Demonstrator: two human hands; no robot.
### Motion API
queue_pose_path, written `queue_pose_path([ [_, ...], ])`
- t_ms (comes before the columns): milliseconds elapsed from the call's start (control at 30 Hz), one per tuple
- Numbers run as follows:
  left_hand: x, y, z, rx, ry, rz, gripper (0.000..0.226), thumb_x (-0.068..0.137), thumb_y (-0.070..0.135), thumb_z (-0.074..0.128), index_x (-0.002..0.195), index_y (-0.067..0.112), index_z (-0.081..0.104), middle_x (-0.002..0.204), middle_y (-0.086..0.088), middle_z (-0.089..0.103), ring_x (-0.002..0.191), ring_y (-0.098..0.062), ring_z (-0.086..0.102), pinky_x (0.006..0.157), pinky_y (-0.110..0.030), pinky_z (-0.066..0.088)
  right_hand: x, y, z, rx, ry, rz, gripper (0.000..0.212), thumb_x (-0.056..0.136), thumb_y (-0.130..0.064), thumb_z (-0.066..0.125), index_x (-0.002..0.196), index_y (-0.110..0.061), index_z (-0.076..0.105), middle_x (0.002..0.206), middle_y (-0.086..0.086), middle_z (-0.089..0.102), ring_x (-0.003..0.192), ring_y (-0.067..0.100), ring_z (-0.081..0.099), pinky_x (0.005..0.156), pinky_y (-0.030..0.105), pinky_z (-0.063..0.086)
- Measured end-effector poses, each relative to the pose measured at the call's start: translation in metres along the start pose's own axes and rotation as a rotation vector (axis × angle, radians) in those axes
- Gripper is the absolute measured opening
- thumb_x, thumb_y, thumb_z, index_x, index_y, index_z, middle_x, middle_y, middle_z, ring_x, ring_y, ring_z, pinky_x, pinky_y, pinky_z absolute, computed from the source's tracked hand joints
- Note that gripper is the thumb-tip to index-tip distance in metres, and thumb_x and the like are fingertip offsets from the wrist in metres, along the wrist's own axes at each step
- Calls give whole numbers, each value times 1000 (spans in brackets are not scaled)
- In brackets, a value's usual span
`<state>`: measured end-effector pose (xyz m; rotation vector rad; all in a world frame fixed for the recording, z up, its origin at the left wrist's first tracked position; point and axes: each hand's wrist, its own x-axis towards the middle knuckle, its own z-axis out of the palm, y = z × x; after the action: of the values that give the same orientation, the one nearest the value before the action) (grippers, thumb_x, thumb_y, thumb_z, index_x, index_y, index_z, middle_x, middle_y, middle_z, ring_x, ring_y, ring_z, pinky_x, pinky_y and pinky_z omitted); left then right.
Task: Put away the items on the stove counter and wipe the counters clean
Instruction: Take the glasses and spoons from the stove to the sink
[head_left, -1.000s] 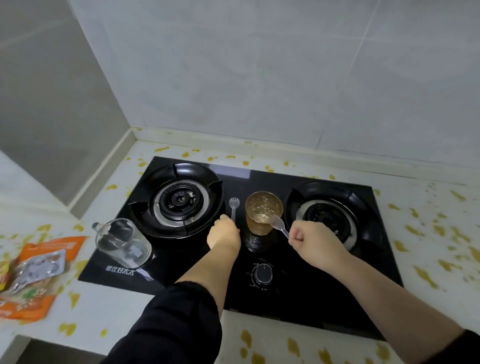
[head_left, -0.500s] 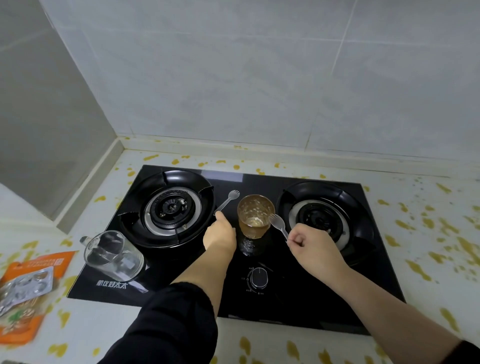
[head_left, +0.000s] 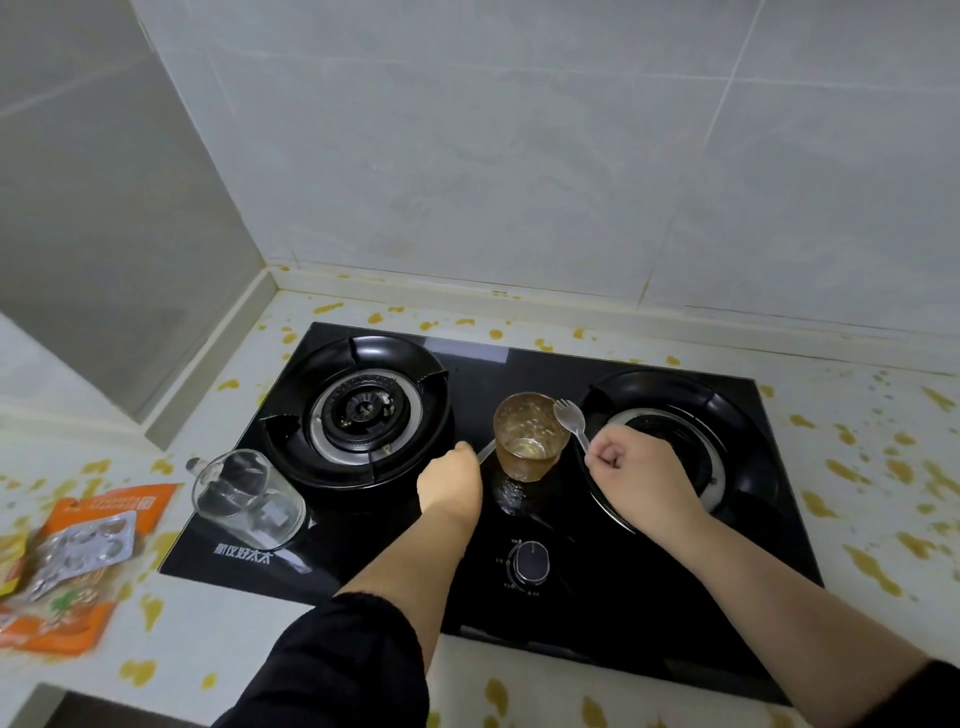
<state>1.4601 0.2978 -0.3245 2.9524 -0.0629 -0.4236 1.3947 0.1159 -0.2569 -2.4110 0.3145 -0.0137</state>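
Two small forks are being lifted off the stove right now, so the clearing is only beginning. The right hand is closing around the handle of a clear fork whose head is pointing toward 11 o'clock, just beside the amber glass. The left hand is pinching a second fork handle at 9 o'clock of that glass; its head is hidden behind the glass. The amber glass is standing upright between the burners, holding only a thin layer of pale liquid. At 8 o'clock a clear mug is lying on its side, seemingly empty. Farther toward 8 o'clock, an orange packet and a pill sheet are resting on the counter. All of this is waiting to be put away, and no wiping is showing yet.
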Motion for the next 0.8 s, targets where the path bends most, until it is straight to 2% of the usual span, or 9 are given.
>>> queue_pose_path([
  [100,-2,-2,-5,-37,-70,-73,24,91,2,48,114,5,56,113,-13,63,105,-32,60,76,-36,47,7,-7,-3,-104,23,-84,11,87,-20,56,76,-22,58,66,-6,59,64,12,55,64,34,49],
  [200,-4,-8,-9,-110,-168,-143,25,89,20,60,110,7,59,110,-9,63,103,-30,61,75,-34,48,16,-14,-11,-348,58,-235,15,92,-25,51,80,-20,59,66,-4,56,67,13,52,60,33,45],
  [300,-9,-15,-11,-115,-203,-150,28,86,26,64,108,9,60,109,-8,63,102,-28,62,74,-32,48,30,-23,-14,-608,7,-355,23,96,-31,45,88,-18,62,76,-5,55,75,15,51,63,31,45],
  [400,-16,-19,-13,-110,-196,-121,28,84,26,64,106,8,60,107,-8,64,99,-29,62,72,-31,48,43,-34,-4,-740,-104,-411,26,97,-34,46,106,-16,63,97,1,57,95,20,52,74,33,46],
  [533,-27,-28,-23,-95,-123,-49,21,85,18,56,102,7,59,107,-11,62,100,-32,60,69,-31,43,48,-42,14,-604,-160,-357,60,89,-52,50,138,-19,40,136,7,40,125,24,35,99,37,38],
  [600,-32,-34,-30,-90,-75,-16,17,86,15,52,100,7,59,106,-12,61,100,-33,59,69,-32,42,49,-44,17,-480,-267,-277,84,80,-61,57,147,-24,21,155,7,14,140,28,15,112,45,26],
  [667,-39,-40,-39,-100,-35,9,14,86,11,50,97,8,59,103,-12,61,97,-34,59,69,-33,42,53,-44,23,-483,-378,-230,101,73,-63,64,150,-30,7,158,4,-8,144,31,0,115,51,18],
  [733,-45,-47,-46,-110,-6,36,14,85,10,48,94,9,59,101,-12,62,94,-34,60,70,-35,45,57,-42,30,-470,-439,-182,106,71,-58,69,149,-34,1,158,4,-11,144,33,-2,114,51,22],
  [800,-54,-55,-54,-106,18,59,17,84,10,46,94,9,60,99,-13,63,94,-35,60,72,-36,46,56,-41,38,-456,-425,-147,101,71,-52,71,148,-35,8,155,7,5,140,34,14,104,47,37],
])
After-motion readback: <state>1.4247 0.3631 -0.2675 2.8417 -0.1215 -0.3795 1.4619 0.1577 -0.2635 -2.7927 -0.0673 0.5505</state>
